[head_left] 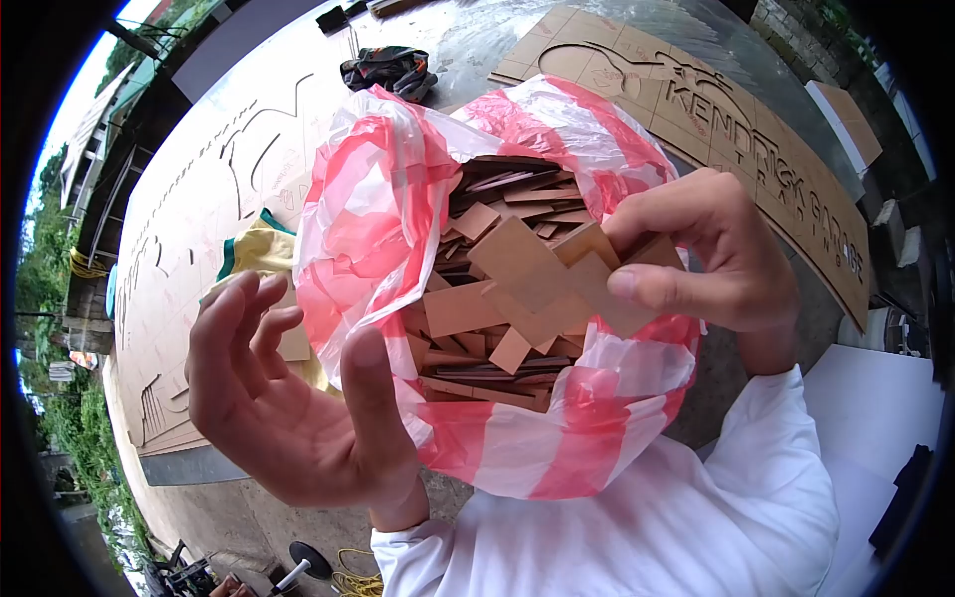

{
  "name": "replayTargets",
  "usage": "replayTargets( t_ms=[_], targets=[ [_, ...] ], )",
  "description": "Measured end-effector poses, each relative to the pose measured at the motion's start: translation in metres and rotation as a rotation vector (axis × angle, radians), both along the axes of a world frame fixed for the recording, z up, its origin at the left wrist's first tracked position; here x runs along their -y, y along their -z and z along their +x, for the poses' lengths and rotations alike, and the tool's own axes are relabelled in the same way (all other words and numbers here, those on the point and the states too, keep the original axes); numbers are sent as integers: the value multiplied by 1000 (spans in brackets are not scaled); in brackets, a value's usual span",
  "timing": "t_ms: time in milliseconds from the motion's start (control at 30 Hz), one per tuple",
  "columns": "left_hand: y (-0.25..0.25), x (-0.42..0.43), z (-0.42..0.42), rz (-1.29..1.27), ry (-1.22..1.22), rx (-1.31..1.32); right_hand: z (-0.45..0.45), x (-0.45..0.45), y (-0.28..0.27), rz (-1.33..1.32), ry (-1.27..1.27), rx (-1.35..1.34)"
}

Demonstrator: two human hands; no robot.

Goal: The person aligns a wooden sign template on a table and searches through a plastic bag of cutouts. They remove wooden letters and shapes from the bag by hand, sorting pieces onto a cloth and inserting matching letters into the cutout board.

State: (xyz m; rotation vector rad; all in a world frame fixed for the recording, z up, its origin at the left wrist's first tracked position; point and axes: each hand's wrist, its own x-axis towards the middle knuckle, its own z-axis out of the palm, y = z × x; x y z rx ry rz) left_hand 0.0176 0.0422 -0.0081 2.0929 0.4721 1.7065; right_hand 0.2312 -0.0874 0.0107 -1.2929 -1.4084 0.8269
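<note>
A red-and-white striped plastic bag (pixel 363 249) stands open in front of my body, filled with thin brown board offcuts (pixel 460 310). Most of these are small rectangles and strips lying at many angles. My right hand (pixel 711 254) is over the bag's right side, pinching several flat brown board pieces (pixel 532 269) between thumb and fingers. The held pieces overlap in a cluster above the others. To the left of the bag, my left hand (pixel 288 408) is raised with its fingers curved and apart, holding nothing. Its thumb is close to the bag's side.
Behind the bag at the right lies a brown board (pixel 736 124) with cut-out lettering. Another large cut board (pixel 199 249) is at the left. A yellow-and-green cloth (pixel 261 246) and a dark cloth bundle (pixel 388 72) are near the bag. Yellow cable (pixel 353 577) lies on the floor.
</note>
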Motion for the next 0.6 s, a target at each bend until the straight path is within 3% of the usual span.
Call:
replayTargets(
  t_ms=[33,100,167,200,300,400,467,500,567,600],
  targets=[
    [0,1,-8,64,6,9,-1,0,-1,0,-2,-2],
    [-8,-1,-22,165,323,-284,-8,-4,-8,158,-53,275],
    [-5,14,-12,-86,398,-159,-18,-12,-11,178,-119,238],
    [-3,17,-11,-170,415,-117,-21,-17,-9,314,-187,275],
    [7,5,-36,8,592,-241,-32,-34,-7,476,-273,332],
    [18,4,-56,-432,514,320,-34,-46,-13,219,-249,325],
    [20,-10,-70,-618,273,620,-30,-53,0,160,-185,372],
    [25,-27,-82,-609,263,623,-23,-55,15,198,-160,420],
    [39,-59,-108,-820,498,651,-21,-53,22,-69,-177,664],
    [45,-70,-110,-833,305,608,-23,-53,32,-43,-208,654]
  ],
)
